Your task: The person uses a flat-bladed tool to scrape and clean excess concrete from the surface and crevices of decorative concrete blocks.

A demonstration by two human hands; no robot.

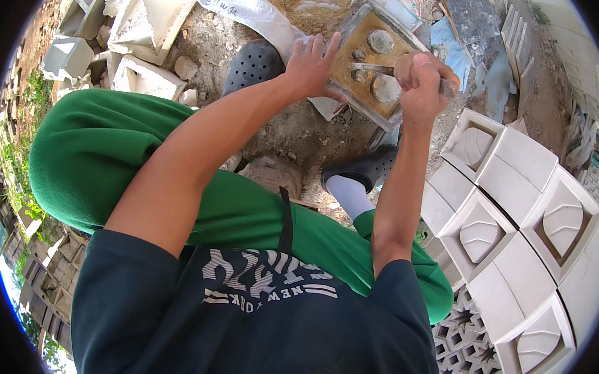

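A box-like mould (348, 37) with a dark frame sits tilted at the top centre, filled with sandy, damp-looking material (373, 26). Several round grey knobs, two large and some small, show on its face, among them a large round knob (386, 88). My left hand (310, 69) lies spread along the left edge of the frame, holding nothing. Over the right side of the mould, my right hand (421, 82) is closed around a narrow metal tool (372, 68). Its flat bar reaches left across the sandy face between the knobs; the grip is mostly hidden by my fingers.
Pale cast blocks with leaf reliefs (481, 232) stand in rows at right, beside star-pattern vent blocks (464, 338). Grey-white hollow blocks (149, 20) pile up at upper left. A white sack (245, 1) and a sand heap (305, 8) lie beyond; my clogs (253, 66) flank the mould.
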